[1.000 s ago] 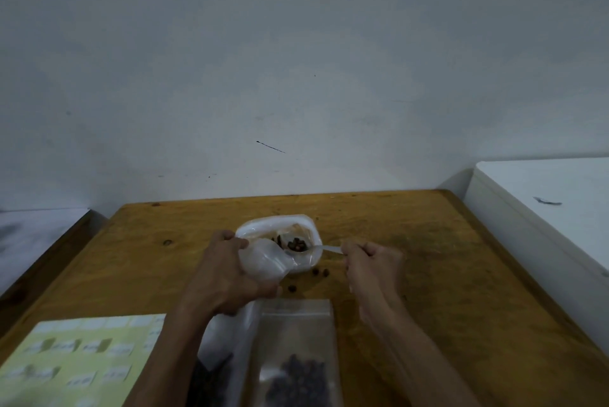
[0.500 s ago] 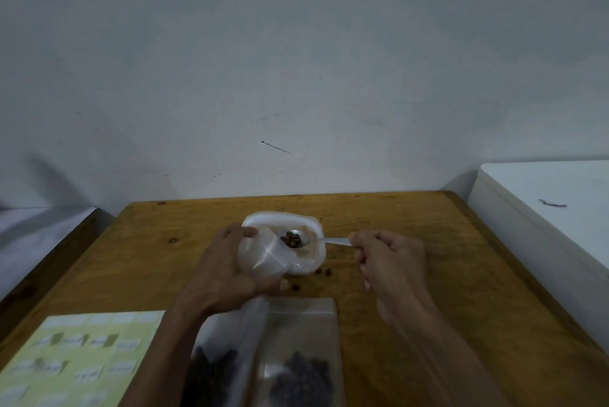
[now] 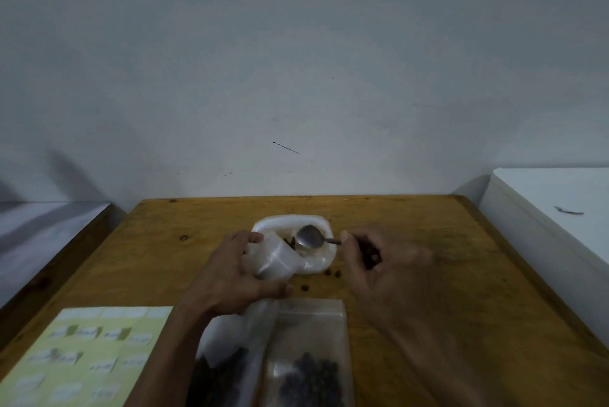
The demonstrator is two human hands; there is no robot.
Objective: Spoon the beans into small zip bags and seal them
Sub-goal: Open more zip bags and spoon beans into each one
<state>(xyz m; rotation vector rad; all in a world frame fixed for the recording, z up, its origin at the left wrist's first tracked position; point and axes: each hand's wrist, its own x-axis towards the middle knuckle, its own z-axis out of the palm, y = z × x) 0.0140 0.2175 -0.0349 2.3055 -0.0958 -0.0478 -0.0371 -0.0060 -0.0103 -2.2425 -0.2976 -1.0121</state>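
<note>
Beans (image 3: 291, 241) show dark inside translucent zip bag (image 3: 280, 258).

There is one view, from a wide-angle camera worn on the head. It looks forward and down across a wooden table (image 3: 428, 274) toward a plain wall (image 3: 296, 60), which fills the upper half of the frame. The table's far edge meets the wall at mid-height. Both hands, left (image 3: 230, 274) and right (image 3: 379, 268), sit near the lens, low and central, the forearms running off the bottom edge. Straight lines bow toward the frame's sides.
</note>
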